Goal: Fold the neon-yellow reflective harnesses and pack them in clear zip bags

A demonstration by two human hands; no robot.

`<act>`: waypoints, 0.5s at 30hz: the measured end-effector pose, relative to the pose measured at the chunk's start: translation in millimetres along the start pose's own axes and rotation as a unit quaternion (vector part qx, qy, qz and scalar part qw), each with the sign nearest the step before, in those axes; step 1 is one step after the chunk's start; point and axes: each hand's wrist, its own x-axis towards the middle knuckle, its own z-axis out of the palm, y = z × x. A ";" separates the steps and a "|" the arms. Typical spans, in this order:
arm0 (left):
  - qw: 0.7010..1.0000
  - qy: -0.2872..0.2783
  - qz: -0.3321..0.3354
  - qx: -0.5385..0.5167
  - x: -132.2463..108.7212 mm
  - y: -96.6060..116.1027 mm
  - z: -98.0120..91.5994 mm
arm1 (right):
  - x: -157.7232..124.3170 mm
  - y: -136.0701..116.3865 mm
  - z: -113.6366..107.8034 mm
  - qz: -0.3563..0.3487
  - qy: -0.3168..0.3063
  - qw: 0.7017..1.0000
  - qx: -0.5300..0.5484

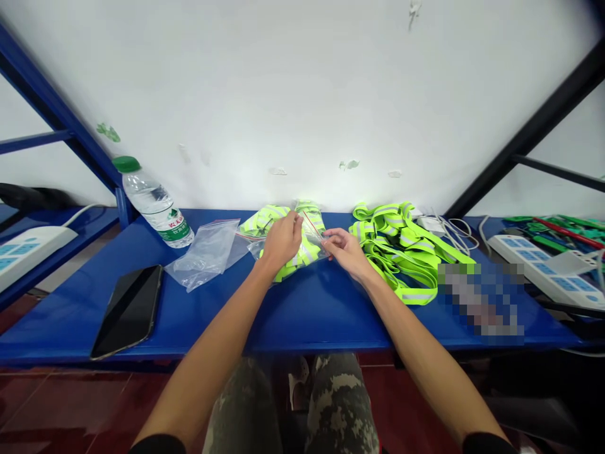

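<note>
A clear zip bag point(309, 253) with neon yellow-green reflective straps inside lies in front of me on the blue table. My left hand point(283, 239) is closed at the bag's upper left, pinching its edge near the red zip line. At the bag's right edge, my right hand point(347, 252) grips the plastic with thumb and fingers. Just behind are more bagged straps point(265, 219), partly hidden by my left hand. A loose pile of reflective straps point(401, 252) lies to the right of my right hand. Flat clear zip bags point(205, 252) rest to the left.
A water bottle point(154, 205) with a green cap stands at the back left, and a black phone point(127, 309) lies near the front left. White cable point(456, 232) and power strips point(551, 265) are at the right. Blue frame posts flank the table point(312, 321) before a white wall.
</note>
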 end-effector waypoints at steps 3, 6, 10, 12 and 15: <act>1.000 0.007 -0.007 0.002 1.5 -4.4 -0.8 | 1.0 2.6 -0.5 -0.008 0.003 1.000 0.006; 1.000 0.001 -0.005 0.005 1.2 -4.1 -0.3 | 1.3 3.7 -0.2 -0.005 -0.004 1.000 0.008; 1.000 0.006 -0.010 -0.005 1.9 -4.5 -1.0 | 0.4 2.8 -0.2 -0.004 0.012 1.000 0.009; 1.000 0.015 -0.017 -0.013 2.9 -7.0 -2.1 | -0.4 1.5 -0.9 -0.001 0.023 1.000 0.005; 0.999 0.027 -0.031 -0.024 4.5 -12.4 -3.3 | -1.2 -1.0 -2.4 0.012 0.029 0.999 0.001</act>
